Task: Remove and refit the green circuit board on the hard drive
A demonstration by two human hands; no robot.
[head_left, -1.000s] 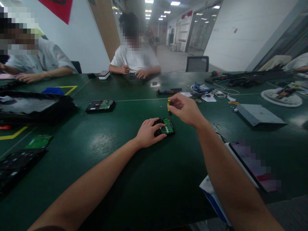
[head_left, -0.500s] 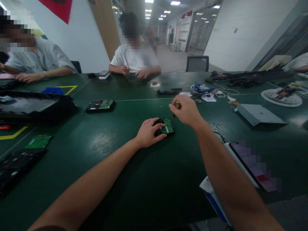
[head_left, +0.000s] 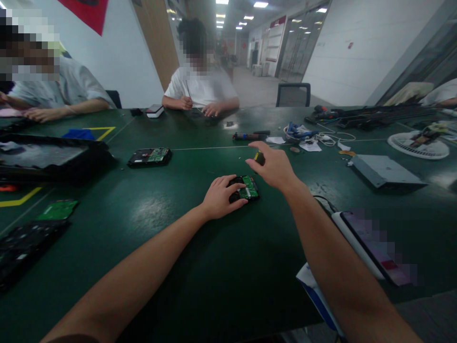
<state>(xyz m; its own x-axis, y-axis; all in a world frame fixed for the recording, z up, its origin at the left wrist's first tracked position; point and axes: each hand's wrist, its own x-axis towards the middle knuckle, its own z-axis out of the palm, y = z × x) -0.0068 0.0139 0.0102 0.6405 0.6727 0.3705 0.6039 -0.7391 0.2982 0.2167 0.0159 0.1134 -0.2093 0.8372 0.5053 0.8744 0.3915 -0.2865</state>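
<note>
The small black hard drive with a green circuit board on top [head_left: 246, 189] sits flat on the dark green table [head_left: 228, 267], pretty much dead centre, well out at arm's reach. My left hand [head_left: 221, 196] is laid over its near-left end, fingers loosely spread and resting on the casing, not actually gripping anything. My right hand [head_left: 274, 167] hangs just behind and right of the drive, curled round a stubby screwdriver with a yellow-and-black handle [head_left: 259, 157]; the tip is hidden, so can't tell if it's touching anything. Any print on the board is too small to read. That makes two drives total: a second black hard drive, green board up [head_left: 150, 156], lies well off to the left. One loose green circuit board [head_left: 57, 209] is near the left edge, beside a big black open tray [head_left: 50, 159]. To the right are one flat grey metal box [head_left: 387, 170] and one white round fan grille [head_left: 417, 146]. Two co-workers sit opposite: a person in a white t-shirt [head_left: 202, 88] and a person in a pale shirt [head_left: 67, 85].
</note>
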